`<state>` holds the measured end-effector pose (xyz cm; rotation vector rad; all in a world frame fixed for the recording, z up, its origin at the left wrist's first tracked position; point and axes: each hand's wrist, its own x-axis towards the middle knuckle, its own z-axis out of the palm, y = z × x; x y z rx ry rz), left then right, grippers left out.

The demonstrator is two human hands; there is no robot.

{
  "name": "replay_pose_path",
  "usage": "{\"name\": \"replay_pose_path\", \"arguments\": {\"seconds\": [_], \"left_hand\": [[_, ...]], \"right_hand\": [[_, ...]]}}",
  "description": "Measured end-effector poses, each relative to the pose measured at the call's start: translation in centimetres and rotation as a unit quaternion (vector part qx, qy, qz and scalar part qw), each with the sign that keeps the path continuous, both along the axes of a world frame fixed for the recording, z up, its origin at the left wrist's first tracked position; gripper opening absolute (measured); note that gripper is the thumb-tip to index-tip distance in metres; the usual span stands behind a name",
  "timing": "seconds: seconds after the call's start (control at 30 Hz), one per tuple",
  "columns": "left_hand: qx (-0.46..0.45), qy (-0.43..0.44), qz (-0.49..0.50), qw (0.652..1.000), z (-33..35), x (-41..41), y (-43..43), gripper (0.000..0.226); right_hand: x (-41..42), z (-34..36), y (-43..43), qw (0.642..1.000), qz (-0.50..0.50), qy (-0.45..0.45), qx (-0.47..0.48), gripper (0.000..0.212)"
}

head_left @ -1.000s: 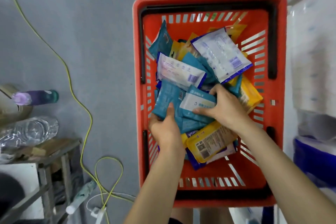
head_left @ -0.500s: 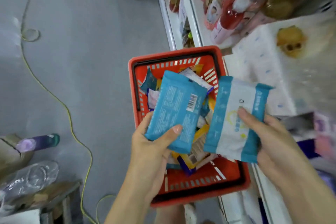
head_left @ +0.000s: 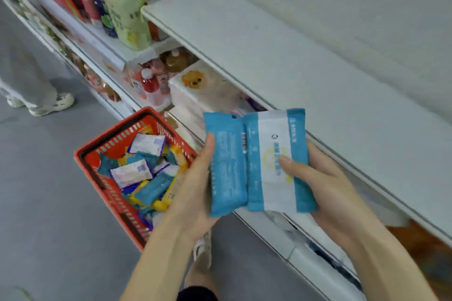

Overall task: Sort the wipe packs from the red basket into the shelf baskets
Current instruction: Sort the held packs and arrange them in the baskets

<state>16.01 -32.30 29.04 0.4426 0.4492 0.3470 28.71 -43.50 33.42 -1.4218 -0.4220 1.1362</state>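
Early on: left hand (head_left: pixel 195 193) grips a blue pack (head_left: pixel 227 166), right hand (head_left: pixel 327 188) a white-and-blue pack (head_left: pixel 274 154); red basket (head_left: pixel 115 203), nine o'clock, heaped.

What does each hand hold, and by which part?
Left hand grips the blue pack by its left edge; right hand grips the white pack by its right edge.
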Motion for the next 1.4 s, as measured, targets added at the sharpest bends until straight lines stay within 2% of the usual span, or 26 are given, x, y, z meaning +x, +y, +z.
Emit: {"name": "replay_pose_path", "arguments": {"seconds": [0.13,0.23,0.33,0.43,0.5,0.6,0.67,0.8,0.9,1.0,1.13,1.23,1.3,1.4], "left_hand": [[0.023,-0.033,-0.131,0.991,3.4,2.3,-10.6,0.059],[0.086,-0.019,-0.258,0.962,6.4,3.2,-19.1,0.068],[0.134,-0.033,-0.338,0.931,9.2,3.9,-26.6,0.060],[0.214,-0.011,-0.340,0.916,11.0,4.6,-32.7,0.064],[0.280,-0.027,-0.352,0.893,11.6,5.4,-36.0,0.078],[0.302,-0.058,-0.393,0.866,12.8,6.6,-40.7,0.097],[0.332,-0.076,-0.405,0.848,13.4,7.6,-43.8,0.085],[0.361,-0.073,-0.440,0.819,14.2,9.8,-50.1,0.035],[0.371,-0.067,-0.456,0.806,14.6,11.7,-55.3,0.024],[0.371,-0.068,-0.464,0.801,14.5,14.4,-60.8,0.022],[0.365,-0.073,-0.459,0.807,14.1,19.1,-68.6,0.021],[0.349,-0.058,-0.459,0.815,14.0,21.8,-74.7,0.026],[0.351,-0.061,-0.473,0.806,14.3,22.9,-78.9,0.031],[0.371,-0.083,-0.489,0.785,14.8,24.2,-85.1,0.039]], "right_hand": [[-1.0,3.7,-13.4,0.996,-0.072,0.014,0.049,0.047],[-3.3,6.2,-23.9,0.985,-0.157,0.010,0.073,0.045],[-5.5,8.6,-33.1,0.962,-0.260,-0.008,0.079,0.040],[-7.5,10.5,-41.4,0.926,-0.368,-0.050,0.074,0.038],[-8.5,11.5,-46.4,0.888,-0.450,-0.061,0.076,0.040],[-9.6,12.0,-52.7,0.827,-0.553,-0.076,0.073,0.045],[-10.1,11.9,-56.3,0.796,-0.597,-0.080,0.068,0.039],[-10.2,10.9,-62.6,0.764,-0.637,-0.065,0.077,0.030],[-9.0,10.5,-67.1,0.784,-0.612,-0.044,0.091,0.035],[-6.3,10.3,-71.9,0.794,-0.600,-0.042,0.091,0.038],[-1.3,9.9,-78.7,0.724,-0.685,-0.025,0.080,0.043],[1.3,10.6,-83.7,0.698,-0.711,-0.039,0.076,0.035],[2.3,11.2,-87.2,0.693,-0.717,-0.066,0.046,0.026],[3.3,11.4,-92.3,0.711,-0.696,-0.098,0.008,0.016]]}}
